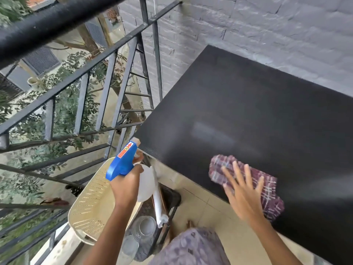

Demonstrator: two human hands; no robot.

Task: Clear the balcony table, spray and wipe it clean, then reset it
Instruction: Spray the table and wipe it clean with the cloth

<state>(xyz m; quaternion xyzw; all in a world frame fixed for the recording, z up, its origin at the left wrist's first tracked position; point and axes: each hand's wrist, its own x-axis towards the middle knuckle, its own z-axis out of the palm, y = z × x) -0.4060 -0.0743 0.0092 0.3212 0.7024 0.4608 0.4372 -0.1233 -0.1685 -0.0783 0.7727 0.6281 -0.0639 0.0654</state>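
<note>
Head view.
- Table (248, 111): black, matte top, set against the grey brick wall (248, 25) on the far right. A faint pale sheen shows near its middle.
- Cloth (270, 190): plaid, maroon and white, bunched, lying on the near edge of the table.
- Right hand (242, 190): flat on the cloth, fingers straight and spread, pressing it to the tabletop.
- Spray bottle (122, 163): blue trigger head with a red label, held just off the table's near left corner, nozzle towards the top.
- Left hand (127, 181): fingers curled round the bottle neck, gripping it.
- Basket (89, 203): cream, perforated, low at left beside the black railing (76, 77).
- Clear glasses (147, 225): two, below the left forearm, near a white roll (159, 201).
- Floor (200, 197): pale tiles.
</note>
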